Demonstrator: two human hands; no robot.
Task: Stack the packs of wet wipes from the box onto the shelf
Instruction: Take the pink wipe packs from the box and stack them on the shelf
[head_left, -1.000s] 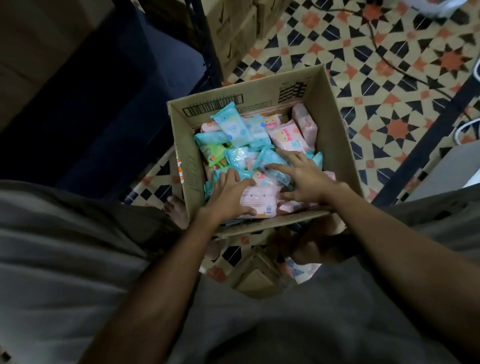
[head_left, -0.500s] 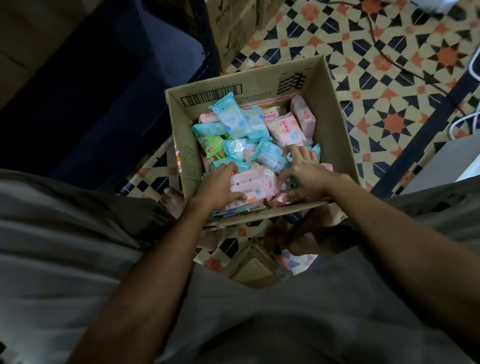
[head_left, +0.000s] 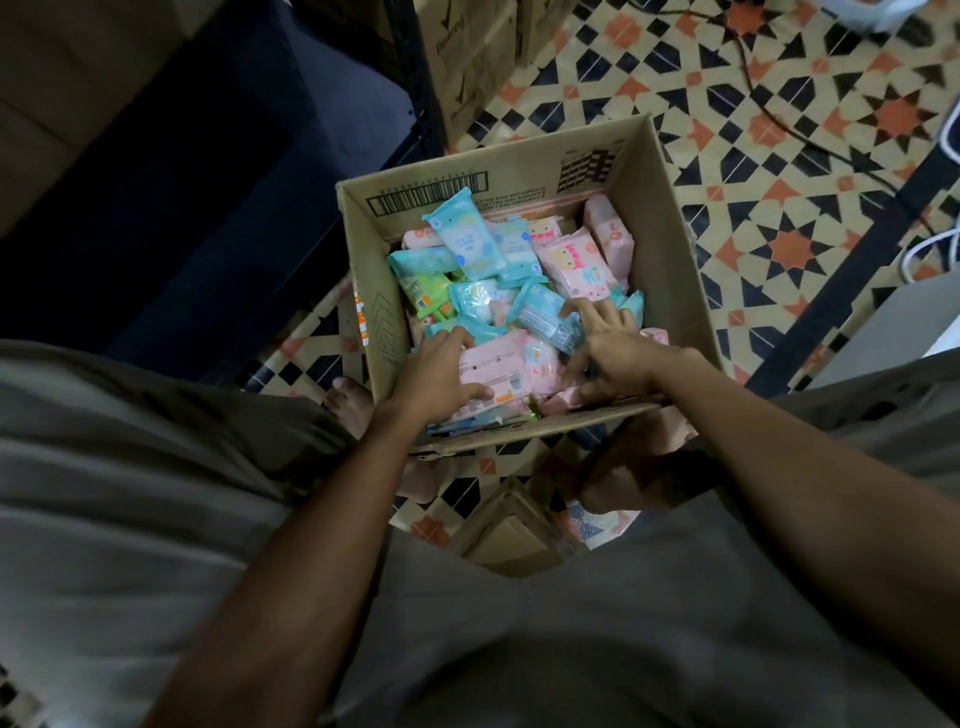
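An open cardboard box stands on the patterned floor, filled with several loose packs of wet wipes in pink, blue and green. My left hand grips a stack of pink packs at the box's near side, thumb across the top pack. My right hand is down among the packs at the near right, fingers curled round pink packs beside a blue pack. What lies under its palm is hidden. The dark shelf sits to the left of the box.
More cardboard boxes stand behind the shelf post at the top. A black cable runs across the tiled floor at the right. My bare feet and a small carton are on the floor just below the box.
My left hand has gathered pink packs and shifted them toward the box's near edge. My right hand has drawn back from the blue pack and curled down among pink packs at the right.
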